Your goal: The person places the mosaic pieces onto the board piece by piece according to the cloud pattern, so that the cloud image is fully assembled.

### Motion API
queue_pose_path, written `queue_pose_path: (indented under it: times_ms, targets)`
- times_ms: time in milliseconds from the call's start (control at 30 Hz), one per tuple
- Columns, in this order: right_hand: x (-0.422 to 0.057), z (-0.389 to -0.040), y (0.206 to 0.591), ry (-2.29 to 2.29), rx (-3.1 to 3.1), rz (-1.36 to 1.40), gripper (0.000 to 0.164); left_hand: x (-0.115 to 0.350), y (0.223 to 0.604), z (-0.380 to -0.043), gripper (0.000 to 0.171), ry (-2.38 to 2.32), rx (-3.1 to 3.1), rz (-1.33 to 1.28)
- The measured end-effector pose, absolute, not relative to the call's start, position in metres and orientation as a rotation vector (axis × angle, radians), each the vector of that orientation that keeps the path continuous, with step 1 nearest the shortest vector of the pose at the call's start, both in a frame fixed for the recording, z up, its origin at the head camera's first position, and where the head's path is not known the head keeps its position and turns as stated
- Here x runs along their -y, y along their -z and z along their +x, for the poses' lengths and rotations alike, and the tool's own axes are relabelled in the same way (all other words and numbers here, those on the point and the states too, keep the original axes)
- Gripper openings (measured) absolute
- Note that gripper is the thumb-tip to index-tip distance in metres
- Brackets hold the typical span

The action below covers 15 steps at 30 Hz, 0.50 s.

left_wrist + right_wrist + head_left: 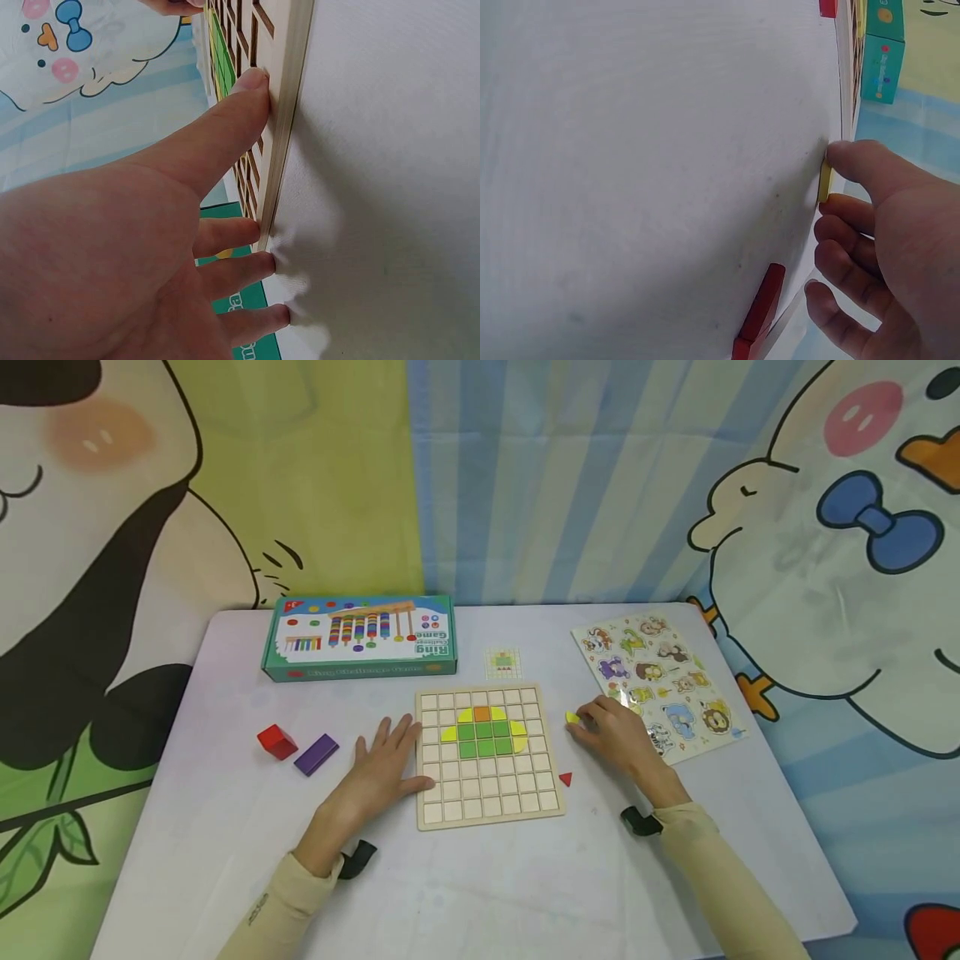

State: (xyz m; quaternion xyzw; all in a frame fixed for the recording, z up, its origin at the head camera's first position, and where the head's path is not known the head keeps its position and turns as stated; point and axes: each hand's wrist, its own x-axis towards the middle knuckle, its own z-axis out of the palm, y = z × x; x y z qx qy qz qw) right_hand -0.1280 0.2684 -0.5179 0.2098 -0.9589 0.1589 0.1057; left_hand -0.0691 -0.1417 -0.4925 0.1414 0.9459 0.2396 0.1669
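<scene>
A wooden grid board (pixel 480 806) lies mid-table, with green squares (pixel 486 739), an orange square (pixel 482 714) and yellow corner pieces (pixel 518 737) set in its upper cells. At its left edge rests my left hand (pixel 382 768), fingers outstretched; in the left wrist view the thumb (pixel 251 82) lies on the frame. To the right of the board, my right hand (pixel 618 735) pinches a small yellow piece (pixel 825 180) between thumb and index finger, close over the tabletop. Dark red pieces (pixel 761 311) lie near that hand in the right wrist view.
A red triangle (pixel 566 779) lies off the board's right edge. Left of my left hand are a red block (pixel 277 742) and a purple block (pixel 317 755). Behind stand a green game box (pixel 360 639) and a small pattern card (pixel 502 663). An animal sticker sheet (pixel 660 672) lies at right.
</scene>
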Motion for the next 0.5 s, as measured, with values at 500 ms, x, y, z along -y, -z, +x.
queue_pose_path:
  times_ms: [500]
  targets:
    - [-0.2604, -0.1342, 0.5114, -0.449, 2.798, 0.690, 0.026, 0.1424, 0.4929, -0.0685, 0.100, -0.693, -2.703, 0.406]
